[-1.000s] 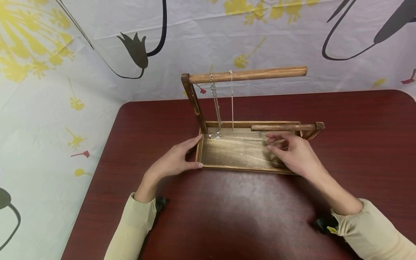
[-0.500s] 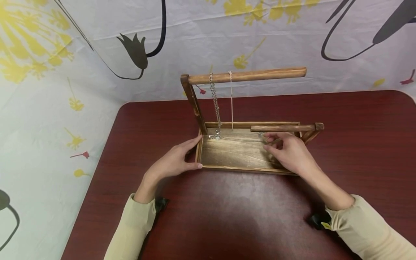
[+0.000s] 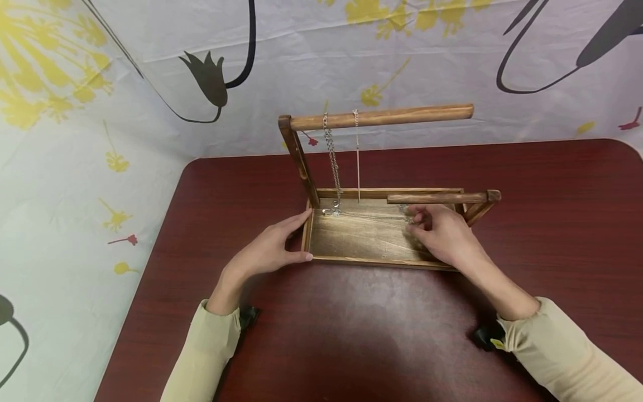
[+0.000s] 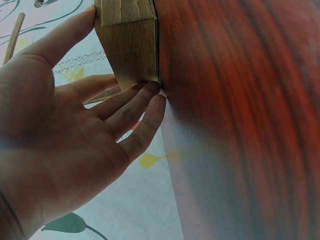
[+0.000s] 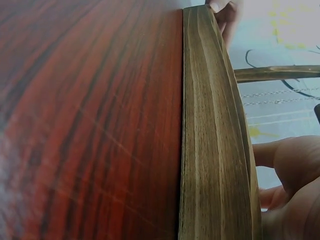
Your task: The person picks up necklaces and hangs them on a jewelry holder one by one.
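A wooden jewellery stand with a shallow tray stands on the table. My left hand rests against the tray's left end, thumb at the front corner; in the left wrist view, its fairly straight fingers touch the end wall. Inside the tray's right half is my right hand, fingers bent, fingertips at the right end of a thin necklace chain lying in it. Whether they pinch it is hidden. A thicker chain necklace and a fine necklace hang from the upper bar.
The stand's lower bar juts leftward from the right post, just above my right hand. A dark red table spreads around the tray. Behind it hangs a patterned white cloth. The tray's front wall fills the right wrist view's middle.
My right hand has shifted slightly left over the chain's right end, its fingertips drawing in closer. The left hand and the hanging necklaces look the same.
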Available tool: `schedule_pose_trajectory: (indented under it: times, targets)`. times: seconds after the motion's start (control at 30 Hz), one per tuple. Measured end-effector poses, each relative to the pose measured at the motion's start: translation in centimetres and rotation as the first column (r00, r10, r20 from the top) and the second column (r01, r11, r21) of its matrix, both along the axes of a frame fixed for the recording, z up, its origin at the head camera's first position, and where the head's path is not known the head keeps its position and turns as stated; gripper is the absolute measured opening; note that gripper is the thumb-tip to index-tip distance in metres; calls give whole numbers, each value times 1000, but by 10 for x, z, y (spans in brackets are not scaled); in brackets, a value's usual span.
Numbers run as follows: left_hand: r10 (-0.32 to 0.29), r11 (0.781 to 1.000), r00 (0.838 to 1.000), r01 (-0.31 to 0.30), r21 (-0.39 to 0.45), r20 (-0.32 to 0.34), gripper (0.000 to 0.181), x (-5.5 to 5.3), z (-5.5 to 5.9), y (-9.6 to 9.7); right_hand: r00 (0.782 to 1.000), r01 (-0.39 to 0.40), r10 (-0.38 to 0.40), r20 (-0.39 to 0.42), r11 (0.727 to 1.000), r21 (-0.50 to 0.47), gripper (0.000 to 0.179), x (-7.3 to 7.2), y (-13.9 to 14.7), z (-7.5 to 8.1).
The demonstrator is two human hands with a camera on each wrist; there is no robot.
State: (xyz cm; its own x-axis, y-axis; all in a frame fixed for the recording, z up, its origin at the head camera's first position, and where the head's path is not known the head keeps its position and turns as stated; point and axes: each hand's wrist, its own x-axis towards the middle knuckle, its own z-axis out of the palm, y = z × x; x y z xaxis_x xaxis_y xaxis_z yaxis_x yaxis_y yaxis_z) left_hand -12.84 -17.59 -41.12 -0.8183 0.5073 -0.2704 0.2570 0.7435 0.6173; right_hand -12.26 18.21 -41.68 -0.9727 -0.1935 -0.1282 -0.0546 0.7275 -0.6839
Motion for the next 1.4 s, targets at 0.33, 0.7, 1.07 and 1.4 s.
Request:
schedule_pose_trajectory:
  times: [0.33, 0.7, 1.07, 1.4]
  targets:
    - [7, 1000, 1000, -7, -9, 8, 92, 0, -1, 0, 1000, -5, 5, -11, 999, 45, 35, -3, -2, -5]
    - [6, 1000, 1000, -6, -4, 8, 92, 0, -1, 0, 999, 3, 0, -41, 998, 59, 32, -5, -4, -11]
    - [6, 1000, 1000, -6, -5, 7, 92, 0, 0, 0, 999, 35, -37, 16, 997, 70, 29, -5, -7, -12]
    - [16, 1000, 1000, -16, -7, 19, 92, 1, 1, 0, 998, 55, -55, 1, 995, 83, 17, -7, -9, -15]
